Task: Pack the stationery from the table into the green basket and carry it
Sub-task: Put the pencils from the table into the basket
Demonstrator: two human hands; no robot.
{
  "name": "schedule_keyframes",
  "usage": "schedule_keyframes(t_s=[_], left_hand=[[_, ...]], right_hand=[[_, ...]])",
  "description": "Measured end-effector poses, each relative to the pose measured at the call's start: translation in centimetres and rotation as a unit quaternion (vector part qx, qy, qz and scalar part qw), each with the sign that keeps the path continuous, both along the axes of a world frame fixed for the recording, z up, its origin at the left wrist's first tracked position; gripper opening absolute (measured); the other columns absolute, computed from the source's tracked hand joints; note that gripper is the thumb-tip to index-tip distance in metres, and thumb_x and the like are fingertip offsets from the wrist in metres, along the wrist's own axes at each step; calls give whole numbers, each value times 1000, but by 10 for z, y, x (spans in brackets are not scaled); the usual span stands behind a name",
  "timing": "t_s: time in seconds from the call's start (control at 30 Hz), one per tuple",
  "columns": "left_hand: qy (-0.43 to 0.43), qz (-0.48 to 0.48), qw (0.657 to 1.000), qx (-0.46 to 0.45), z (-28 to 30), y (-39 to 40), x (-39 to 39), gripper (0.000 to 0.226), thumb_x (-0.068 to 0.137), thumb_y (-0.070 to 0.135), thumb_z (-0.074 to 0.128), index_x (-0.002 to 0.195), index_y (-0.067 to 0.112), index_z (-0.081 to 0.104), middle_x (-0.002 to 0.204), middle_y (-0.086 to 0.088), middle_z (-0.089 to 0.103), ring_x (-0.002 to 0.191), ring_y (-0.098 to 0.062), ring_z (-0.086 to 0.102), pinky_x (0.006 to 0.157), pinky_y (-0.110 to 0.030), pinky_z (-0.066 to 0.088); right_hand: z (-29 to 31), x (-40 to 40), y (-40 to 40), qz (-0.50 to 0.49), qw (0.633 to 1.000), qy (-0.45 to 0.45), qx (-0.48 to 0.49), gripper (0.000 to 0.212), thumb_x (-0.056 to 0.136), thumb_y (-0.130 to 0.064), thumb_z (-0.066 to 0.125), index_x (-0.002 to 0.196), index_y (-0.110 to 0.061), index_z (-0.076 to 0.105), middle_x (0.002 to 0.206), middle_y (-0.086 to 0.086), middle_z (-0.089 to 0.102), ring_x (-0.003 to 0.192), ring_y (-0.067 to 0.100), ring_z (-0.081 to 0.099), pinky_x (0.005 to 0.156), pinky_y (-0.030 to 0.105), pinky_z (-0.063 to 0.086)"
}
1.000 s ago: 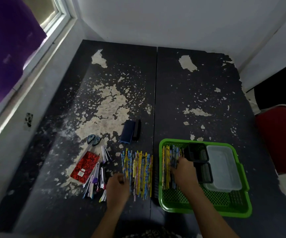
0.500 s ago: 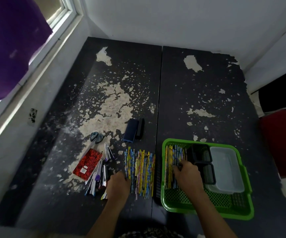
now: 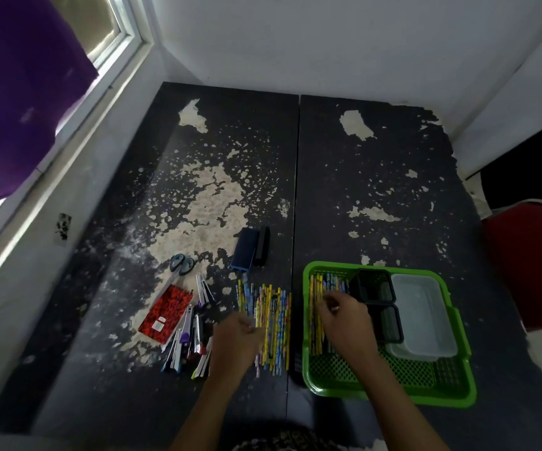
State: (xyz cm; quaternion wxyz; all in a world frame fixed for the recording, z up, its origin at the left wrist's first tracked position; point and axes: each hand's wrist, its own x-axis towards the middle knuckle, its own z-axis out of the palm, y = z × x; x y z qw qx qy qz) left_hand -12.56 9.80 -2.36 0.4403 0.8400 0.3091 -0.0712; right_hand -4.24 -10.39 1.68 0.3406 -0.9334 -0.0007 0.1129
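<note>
On the table (image 3: 377, 177), left of the green basket (image 3: 458, 385), loose pencils (image 3: 273, 323) are touched by the blurred left hand (image 3: 235, 341); its grip cannot be told. Light, stiff and prone to rolling, they are best gathered mid-length. Packed pencils (image 3: 320, 294) are pinched by the right hand (image 3: 347, 323).

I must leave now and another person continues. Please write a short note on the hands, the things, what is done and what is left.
Left hand: on the pencils on the table, grip blurred.
Right hand: in the green basket, on the pencils already there.
Done: some pencils, two black holders and a clear box are in the basket.
Left: table pencils, pens, red notebook, scissors, blue box; then carry.
</note>
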Motion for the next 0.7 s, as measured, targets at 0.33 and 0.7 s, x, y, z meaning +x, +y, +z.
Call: schedule_keyframes(t_s=[0.33, 0.7], left_hand=[[-65, -112, 986, -100, 32, -62, 20, 3, 86, 20, 74, 86, 21, 71, 72, 13, 65, 73, 6, 64, 61, -11, 49], [94, -79, 981, 152, -22, 0, 9, 16, 94, 39, 65, 88, 24, 65, 72, 10, 64, 58, 2, 53, 48, -17, 29]], right_hand=[[-1, 7, 13, -52, 996, 44, 55, 10, 86, -16, 73, 79, -9, 71, 68, 2, 68, 64, 9, 61, 64, 33, 55], [-18, 41, -4, 36, 963, 112, -241, 9, 96, 2, 51, 91, -3, 56, 95, 18, 65, 81, 33, 64, 68, 41, 56]])
